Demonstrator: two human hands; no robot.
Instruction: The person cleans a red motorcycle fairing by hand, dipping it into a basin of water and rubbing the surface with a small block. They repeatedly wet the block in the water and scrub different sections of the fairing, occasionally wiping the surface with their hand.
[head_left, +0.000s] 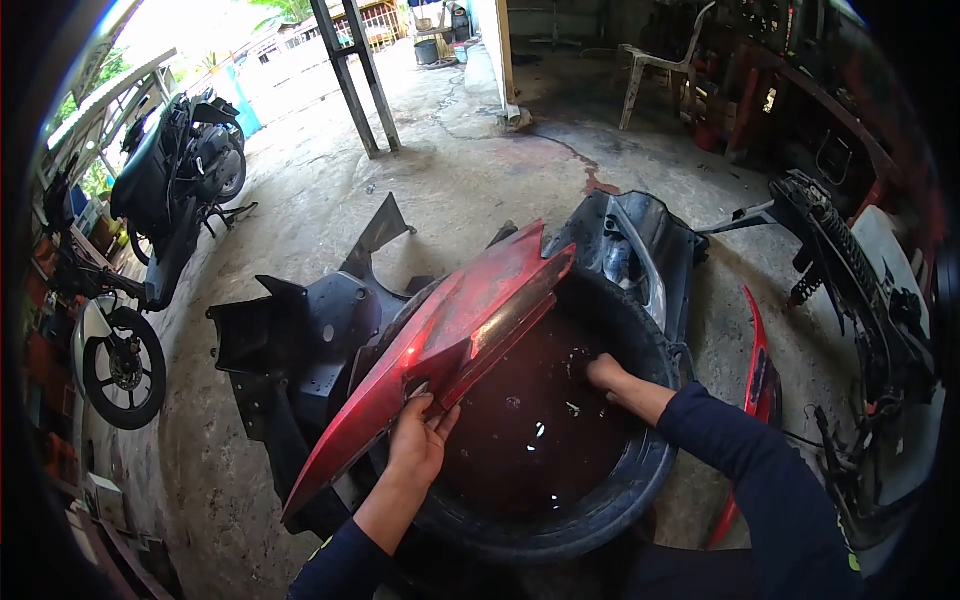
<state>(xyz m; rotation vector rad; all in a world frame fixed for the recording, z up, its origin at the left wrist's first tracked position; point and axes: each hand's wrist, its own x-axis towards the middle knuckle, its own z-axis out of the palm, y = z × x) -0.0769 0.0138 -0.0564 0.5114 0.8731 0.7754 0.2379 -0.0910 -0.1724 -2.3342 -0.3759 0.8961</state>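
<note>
Left to right: two motorcycles [150,220] stand at the left wall. On the floor [480,180], black fairings [300,340] lie beside a tyre tub [600,500]. The left hand [418,438] is clamped on the lower edge of a red panel [450,335], which rests tilted across the tub's left rim. The panel looks wet, so washing seems under way, not finished. The tub holds dark water [530,430] with small floating bits. The right hand [605,372] is dipped in it; its fingers are hidden, so I cannot tell its grip. A stripped frame [860,290] stands right.
</note>
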